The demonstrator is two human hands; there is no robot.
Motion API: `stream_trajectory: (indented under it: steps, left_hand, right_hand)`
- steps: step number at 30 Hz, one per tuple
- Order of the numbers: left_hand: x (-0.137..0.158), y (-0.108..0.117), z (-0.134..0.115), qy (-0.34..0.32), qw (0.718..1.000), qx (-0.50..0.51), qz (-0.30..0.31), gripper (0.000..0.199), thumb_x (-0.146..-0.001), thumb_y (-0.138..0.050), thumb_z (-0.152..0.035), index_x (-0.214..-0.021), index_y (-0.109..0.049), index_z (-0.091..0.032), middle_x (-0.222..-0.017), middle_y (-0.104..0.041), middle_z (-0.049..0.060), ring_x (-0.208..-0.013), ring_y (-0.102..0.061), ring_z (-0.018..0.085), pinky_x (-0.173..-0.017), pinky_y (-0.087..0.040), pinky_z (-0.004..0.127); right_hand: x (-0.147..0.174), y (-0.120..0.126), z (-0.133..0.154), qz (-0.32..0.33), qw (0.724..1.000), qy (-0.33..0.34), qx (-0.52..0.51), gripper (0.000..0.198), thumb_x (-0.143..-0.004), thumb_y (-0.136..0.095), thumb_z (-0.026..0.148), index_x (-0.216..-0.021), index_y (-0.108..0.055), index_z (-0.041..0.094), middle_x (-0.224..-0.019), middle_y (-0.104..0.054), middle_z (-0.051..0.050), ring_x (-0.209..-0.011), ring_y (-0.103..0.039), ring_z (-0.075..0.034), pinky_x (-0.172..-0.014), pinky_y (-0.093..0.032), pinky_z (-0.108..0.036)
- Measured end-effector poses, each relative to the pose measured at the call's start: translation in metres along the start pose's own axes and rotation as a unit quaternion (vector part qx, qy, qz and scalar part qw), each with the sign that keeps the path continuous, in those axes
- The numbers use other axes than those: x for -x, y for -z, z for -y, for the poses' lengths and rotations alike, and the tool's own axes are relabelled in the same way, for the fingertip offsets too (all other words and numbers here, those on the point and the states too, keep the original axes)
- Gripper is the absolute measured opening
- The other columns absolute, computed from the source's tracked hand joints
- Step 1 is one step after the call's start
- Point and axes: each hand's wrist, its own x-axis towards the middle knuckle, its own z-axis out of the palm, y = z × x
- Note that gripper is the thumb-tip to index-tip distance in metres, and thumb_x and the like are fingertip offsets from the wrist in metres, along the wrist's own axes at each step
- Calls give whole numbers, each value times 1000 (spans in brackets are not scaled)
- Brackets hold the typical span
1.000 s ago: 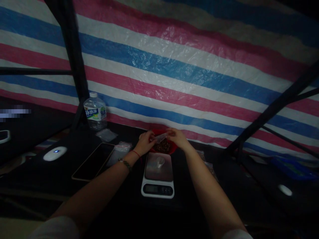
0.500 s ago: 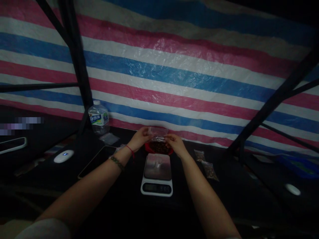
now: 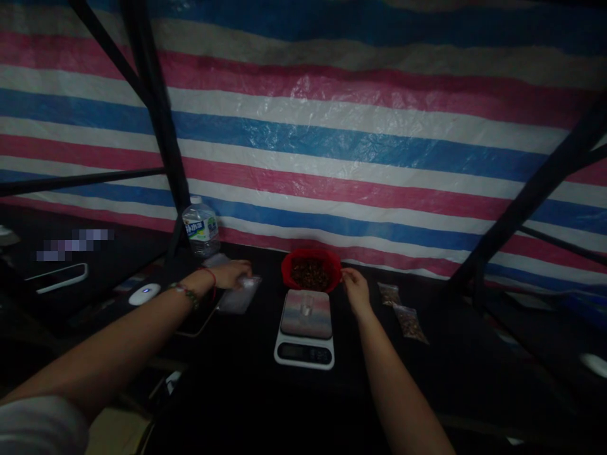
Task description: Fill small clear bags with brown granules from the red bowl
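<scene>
My left hand reaches out to the left, its fingers closed on a clear plastic zip bag that looks flat and without contents. Beyond the scale stands a red bowl full of small brown pieces. At the bowl's right rim, my right hand has its fingertips pinched against the edge. In front of the bowl lies a white kitchen scale with a metal plate, and a small clear cup stands on it. The scale's display is too dark to read.
Two small filled bags lie right of my right hand. A clear plastic bottle stands back left. Nearer are a dark tablet, partly covered by my arm, and a white mouse. Striped sheeting hangs behind.
Both hands held a clear bag over the bowl before. My left hand has moved left and down, while my right hand has come to the bowl's rim. The bowl is now uncovered.
</scene>
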Motion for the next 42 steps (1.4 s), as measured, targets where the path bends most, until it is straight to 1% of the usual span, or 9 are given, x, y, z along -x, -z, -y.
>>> stream_trajectory:
  steps: [4, 8, 13, 19, 22, 26, 29, 37, 42]
  left_hand:
    - [-6, -18, 14, 12, 998, 36, 56, 58, -49, -66, -21, -106, -62, -21, -121, -61, 10, -108, -57, 27, -93, -43, 34]
    - [-9, -24, 11, 32, 997, 29, 68, 56, -48, -67, -18, -103, -62, -16, -110, -65, 10, -100, -60, 27, -88, -45, 34]
    - [1, -31, -3, 34, 997, 25, 72, 28, -53, -60, -14, -81, -64, -16, -84, -67, 6, -80, -62, 24, -77, -46, 31]
    - [53, -31, -28, 27, 992, 113, -40, 18, -77, -49, -30, -90, -55, -18, -82, -61, 4, -76, -58, 20, -72, -45, 31]
    - [83, -40, -42, 28, 967, 230, -103, 21, -82, -48, -36, -92, -50, -18, -83, -57, 2, -78, -56, 18, -74, -46, 31]
    - [111, -67, -51, 46, 906, 386, -165, 27, -79, -55, -35, -98, -47, -18, -93, -59, 4, -90, -59, 18, -85, -48, 35]
    - [120, -89, -51, 79, 864, 433, -243, 46, -73, -60, -30, -114, -43, -19, -116, -56, 10, -110, -55, 22, -97, -44, 41]
    - [122, -106, -47, 91, 844, 469, -242, 78, -65, -52, -11, -139, -27, -19, -138, -44, 17, -124, -48, 26, -102, -40, 46]
    - [123, -101, -49, 89, 841, 487, -221, 77, -62, -51, -9, -136, -34, -19, -137, -47, 15, -124, -48, 25, -102, -41, 42]
  right_hand:
    - [4, 4, 10, -23, 999, 38, 29, 31, -74, -53, 43, -86, -64, 17, -67, -62, -2, -60, -56, -17, -60, -45, -29]
    - [26, -9, 43, -32, 996, 75, 40, 25, -77, -52, 35, -90, -65, 17, -75, -64, -4, -68, -58, -18, -68, -48, -31]
    - [88, -56, 89, 125, 986, 112, 16, 21, -81, -55, 29, -98, -64, 22, -99, -64, -7, -89, -61, -20, -79, -51, -33]
    - [148, -119, 99, 157, 975, 134, 77, 82, -65, -73, 26, -138, -35, 24, -141, -39, -12, -132, -34, -28, -110, -28, -47]
    - [163, -144, 91, 142, 985, 80, 52, 85, -68, -69, 23, -141, -27, 24, -133, -48, -11, -124, -45, -26, -105, -36, -45]
    - [177, -160, 83, 128, 990, 62, 17, 48, -78, -50, 16, -125, -46, 23, -93, -64, -4, -90, -61, -19, -89, -47, -37]
    - [186, -164, 77, 124, 989, 73, 27, 40, -77, -50, 16, -116, -52, 22, -95, -63, -5, -91, -60, -19, -90, -46, -37]
    - [193, -167, 63, 166, 986, 32, 0, 68, -72, -57, 15, -136, -35, 23, -95, -65, -2, -91, -62, -19, -89, -47, -37]
    - [188, -166, 69, 183, 981, 53, 33, 29, -74, -51, 14, -97, -65, 24, -97, -67, -4, -95, -61, -21, -89, -47, -36]
